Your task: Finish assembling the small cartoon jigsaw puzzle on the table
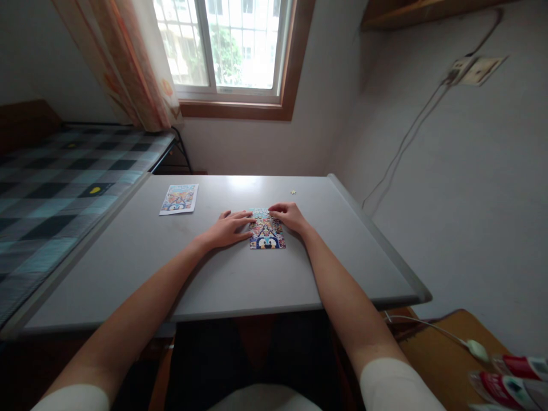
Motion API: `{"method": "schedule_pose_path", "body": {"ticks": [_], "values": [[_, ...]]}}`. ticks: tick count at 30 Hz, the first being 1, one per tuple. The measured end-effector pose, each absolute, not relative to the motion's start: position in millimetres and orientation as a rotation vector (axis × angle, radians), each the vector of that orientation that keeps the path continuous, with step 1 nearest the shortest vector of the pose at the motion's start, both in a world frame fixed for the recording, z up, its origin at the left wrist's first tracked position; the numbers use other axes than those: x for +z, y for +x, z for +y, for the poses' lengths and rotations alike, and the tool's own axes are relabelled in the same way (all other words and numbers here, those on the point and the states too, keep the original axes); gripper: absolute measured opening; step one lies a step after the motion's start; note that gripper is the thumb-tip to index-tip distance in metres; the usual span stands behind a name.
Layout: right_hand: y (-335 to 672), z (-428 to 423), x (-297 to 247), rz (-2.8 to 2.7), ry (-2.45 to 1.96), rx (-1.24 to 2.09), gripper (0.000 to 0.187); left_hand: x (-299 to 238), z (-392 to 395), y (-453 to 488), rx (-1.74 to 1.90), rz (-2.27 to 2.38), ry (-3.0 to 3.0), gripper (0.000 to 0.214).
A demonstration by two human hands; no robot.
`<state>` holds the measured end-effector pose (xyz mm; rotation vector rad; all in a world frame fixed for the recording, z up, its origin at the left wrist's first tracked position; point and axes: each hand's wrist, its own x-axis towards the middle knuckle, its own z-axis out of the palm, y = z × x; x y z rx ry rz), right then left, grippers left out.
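Note:
A small, colourful jigsaw puzzle [268, 242] with a blue cartoon face along its lower edge lies on the grey-white table [257, 282]. My left hand [231, 227] rests open at its left side, the fingers spread and their tips on its left edge. At the puzzle's upper right corner, my right hand [287, 214] is closed in a pinch, thumb and fingertips together over the surface. Whatever is between those fingertips is too small to make out. Beyond the right hand lies a loose yellowish puzzle piece [293, 192].
A printed picture sheet [180, 200] with a similar design lies at the table's far left. A bed with checked bedding [85, 165] stands to the left. At the lower right are a wooden stool [445, 337], a white cable and red-labelled bottles [499, 389].

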<state>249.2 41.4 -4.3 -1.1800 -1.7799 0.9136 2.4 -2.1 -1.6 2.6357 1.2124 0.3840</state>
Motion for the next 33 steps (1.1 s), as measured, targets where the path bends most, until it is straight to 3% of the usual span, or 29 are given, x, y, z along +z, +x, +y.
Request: {"method": "schedule_pose_path", "body": {"ticks": [33], "values": [[252.0,38.4,-0.5,-1.911,-1.196,0.926,0.021,-0.1,-2.8,2.5,0.38,1.207,2.628,0.049]]}}
